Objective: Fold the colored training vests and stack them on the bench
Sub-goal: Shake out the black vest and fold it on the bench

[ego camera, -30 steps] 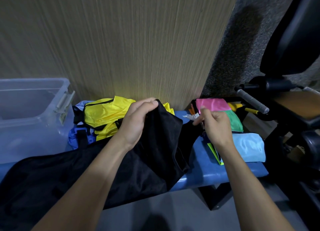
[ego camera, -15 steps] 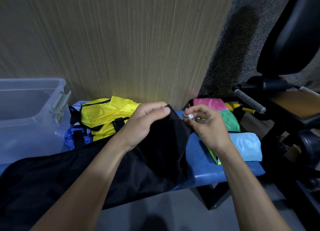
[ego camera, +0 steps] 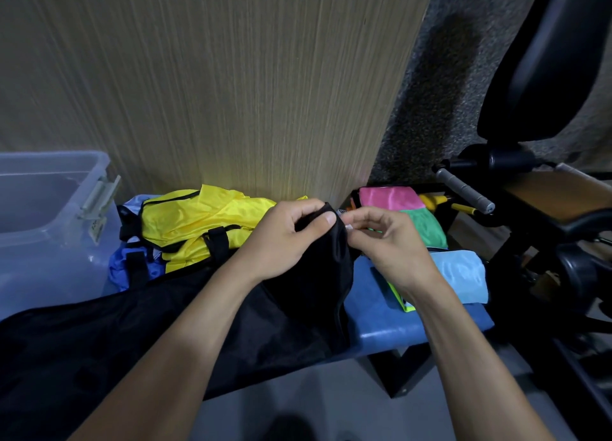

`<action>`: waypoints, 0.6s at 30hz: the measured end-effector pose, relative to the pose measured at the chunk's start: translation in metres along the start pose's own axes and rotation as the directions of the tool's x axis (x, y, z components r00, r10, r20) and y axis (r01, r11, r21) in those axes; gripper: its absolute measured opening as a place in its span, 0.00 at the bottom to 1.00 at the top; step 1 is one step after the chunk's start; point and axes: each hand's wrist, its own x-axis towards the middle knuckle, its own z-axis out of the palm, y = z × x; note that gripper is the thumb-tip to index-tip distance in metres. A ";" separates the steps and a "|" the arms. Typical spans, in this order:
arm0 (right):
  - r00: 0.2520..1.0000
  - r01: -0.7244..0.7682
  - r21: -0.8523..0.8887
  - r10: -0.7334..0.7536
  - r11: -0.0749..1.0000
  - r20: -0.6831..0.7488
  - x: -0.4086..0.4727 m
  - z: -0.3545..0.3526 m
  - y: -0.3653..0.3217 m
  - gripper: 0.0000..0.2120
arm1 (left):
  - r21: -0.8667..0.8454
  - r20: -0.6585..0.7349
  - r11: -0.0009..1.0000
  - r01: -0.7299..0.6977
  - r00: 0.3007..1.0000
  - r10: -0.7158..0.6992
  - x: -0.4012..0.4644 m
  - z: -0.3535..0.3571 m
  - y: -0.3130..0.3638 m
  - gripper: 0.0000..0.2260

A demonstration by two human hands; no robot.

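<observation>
A long black fabric bag (ego camera: 172, 334) lies across the blue bench (ego camera: 381, 321). My left hand (ego camera: 281, 238) grips its upper right edge. My right hand (ego camera: 381, 238) pinches a small pale tag or zipper pull at that same edge. Behind the bag a crumpled yellow vest (ego camera: 198, 225) with black trim lies on a blue vest (ego camera: 126, 268). Folded vests sit at the right end: pink (ego camera: 390, 198), green (ego camera: 425, 227), light blue (ego camera: 463, 275), and a neon-yellow edge (ego camera: 402, 299) under my right wrist.
A clear plastic bin (ego camera: 49, 215) stands at the left end. A wood-grain panel (ego camera: 231, 76) rises right behind the bench. Black gym equipment with a grey handle (ego camera: 463, 188) and a padded seat (ego camera: 546, 59) crowds the right side. Grey floor shows below.
My right hand has moved left from near the folded vests to the bag's edge beside my left hand. My left hand kept its grip and shifted slightly right.
</observation>
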 end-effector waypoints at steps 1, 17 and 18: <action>1.000 -0.016 0.032 0.017 0.999 -0.013 -0.001 0.000 -0.002 0.07 | -0.036 -0.007 0.999 0.003 1.000 -0.004 0.001 0.000 0.000 0.12; 0.995 0.101 0.041 -0.101 0.994 0.014 -0.008 -0.002 -0.011 0.18 | -0.301 -0.043 0.949 0.091 0.993 -0.109 0.003 0.009 -0.002 0.09; 0.995 0.097 0.053 -0.098 0.994 0.015 -0.010 -0.003 -0.012 0.18 | -0.358 -0.018 0.926 0.119 0.991 -0.135 0.003 0.010 -0.001 0.09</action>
